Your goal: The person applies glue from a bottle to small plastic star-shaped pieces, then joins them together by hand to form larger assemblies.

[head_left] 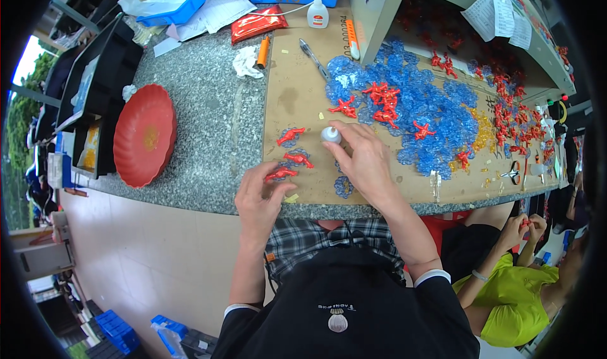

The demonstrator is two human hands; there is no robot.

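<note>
My right hand (363, 160) grips a small white squeeze bottle (330, 135), its tip pointing up, above the cardboard. Closed around a red plastic figure (280, 174) are the thumb and fingers of my left hand (258, 193), near the table's front edge. Two more red figures, one just beyond (298, 160) and one farther off (291, 136), lie on blue transparent flower-shaped pieces in a column. Under my right hand a similar blue flower piece (343, 186) lies bare; another beside it is partly hidden by the fingers.
A large heap of blue pieces (411, 118) with red figures spreads to the right, beside yellow pieces (484, 131) and scissors (513, 172). A red fluted bowl (145, 136) stands left. Behind are a pen (314, 58), another white bottle (318, 13) and a shelf (386, 20). A co-worker sits right.
</note>
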